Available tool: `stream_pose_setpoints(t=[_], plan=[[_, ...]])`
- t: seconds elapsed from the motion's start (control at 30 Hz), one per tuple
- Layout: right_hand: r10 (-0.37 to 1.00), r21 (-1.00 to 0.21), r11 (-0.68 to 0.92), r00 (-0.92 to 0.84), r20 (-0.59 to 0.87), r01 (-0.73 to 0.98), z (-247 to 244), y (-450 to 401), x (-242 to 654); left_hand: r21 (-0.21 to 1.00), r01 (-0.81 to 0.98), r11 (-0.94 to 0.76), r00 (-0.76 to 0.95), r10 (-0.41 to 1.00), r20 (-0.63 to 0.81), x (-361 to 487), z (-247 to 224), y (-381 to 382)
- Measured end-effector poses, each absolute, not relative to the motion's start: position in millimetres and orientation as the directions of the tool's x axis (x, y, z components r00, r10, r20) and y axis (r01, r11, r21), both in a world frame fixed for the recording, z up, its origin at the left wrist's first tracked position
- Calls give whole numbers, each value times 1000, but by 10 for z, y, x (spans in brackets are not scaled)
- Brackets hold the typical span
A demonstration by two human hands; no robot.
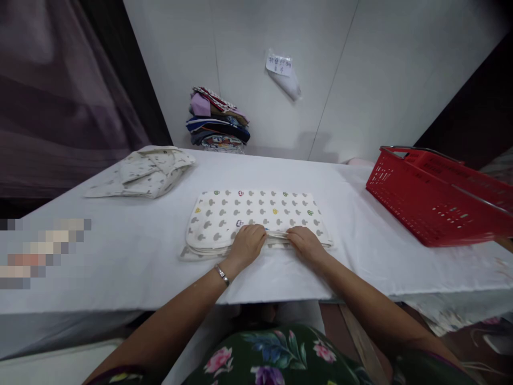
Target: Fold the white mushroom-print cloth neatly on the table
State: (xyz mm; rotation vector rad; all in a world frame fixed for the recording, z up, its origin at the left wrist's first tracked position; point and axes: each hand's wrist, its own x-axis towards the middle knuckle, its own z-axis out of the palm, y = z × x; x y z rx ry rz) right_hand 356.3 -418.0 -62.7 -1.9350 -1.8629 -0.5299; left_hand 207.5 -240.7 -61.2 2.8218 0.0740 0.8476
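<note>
A white cloth with a grey mushroom print [256,208] lies folded in a layered rectangle near the front of the table. My left hand [247,243] grips its front edge near the middle, fingers curled over the layers. Just to the right, my right hand [305,243] pinches the same edge, with a short stretch of the cloth's layers showing between the two hands. The undersides of both hands and the thumbs are mostly hidden. A bracelet sits on my left wrist.
A crumpled patterned cloth [150,171] lies at the back left of the white-covered table [120,240]. Behind the table rises a stack of folded fabrics [218,120]. A red basket [436,198] stands at the right. A labelled plastic bag [282,72] hangs on the wall.
</note>
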Motion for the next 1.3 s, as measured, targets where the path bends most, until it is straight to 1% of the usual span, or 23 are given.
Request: stream_pose_setpoints(t=[0.1,0.2,0.33,0.53,0.63,0.8,1.0,1.1,1.3], plan=[[807,-14,-9,15,591,1000,-575,-4181,3551,148,-42,-988,796,57,603,2063,-601,-2408],[794,17,15,-22,607,1000,-545,-4199,3543,52,-62,-997,783,-16,622,2044,-596,-2413],[818,33,15,-32,575,999,-565,-4228,3550,-45,-90,-995,781,-98,617,2010,-627,-2412],[866,73,-75,28,500,995,-667,-4247,3583,-116,-142,-983,796,-183,577,1974,-650,-2397],[878,67,-85,43,477,994,-698,-4244,3589,-131,-174,-976,794,-218,568,1970,-640,-2381],[887,56,-43,13,462,997,-701,-4234,3572,-145,-177,-974,797,-228,560,1999,-643,-2355],[904,40,-59,36,427,997,-675,-4236,3527,-142,-112,-984,807,-173,565,2056,-649,-2355],[909,49,-91,63,412,995,-660,-4233,3526,-124,-96,-988,800,-150,581,2069,-649,-2355],[900,69,-136,94,425,988,-593,-4180,3583,-87,-67,-994,798,-106,594,2089,-678,-2350]])
